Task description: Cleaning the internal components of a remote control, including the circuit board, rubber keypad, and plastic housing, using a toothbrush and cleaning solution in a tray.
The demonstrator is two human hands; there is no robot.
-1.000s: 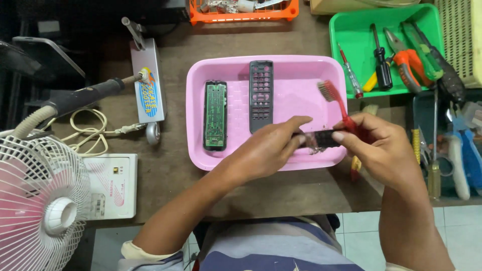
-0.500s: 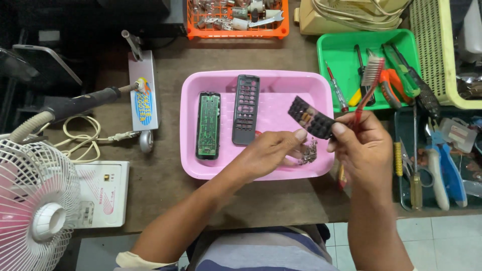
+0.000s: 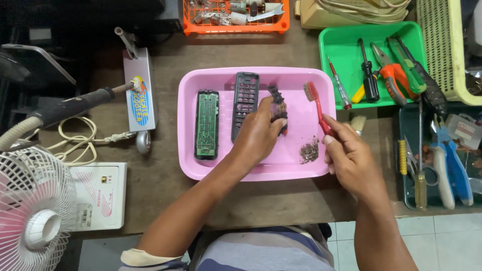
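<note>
The left hand (image 3: pixel 258 133) now grips the dark rubber keypad strip (image 3: pixel 277 103) low over the pink plastic tray (image 3: pixel 301 168), no longer raised. At its three o'clock, the right hand (image 3: pixel 349 158) grasps the red toothbrush (image 3: pixel 316 105), lifted off; a grey dust pile (image 3: pixel 310 150) lies below, suggesting brushing has paused.

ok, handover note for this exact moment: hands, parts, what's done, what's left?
Left hand: holds the dark keypad piece up over the pink tray.
Right hand: grips the red toothbrush, bristles up, beside the keypad piece, not touching it.
In the tray: remote half with green circuit board, black front cover, small pile of dirt.
Done: remote is apart, some grime is off.
Left: likely more brushing, then reassembly.
</note>
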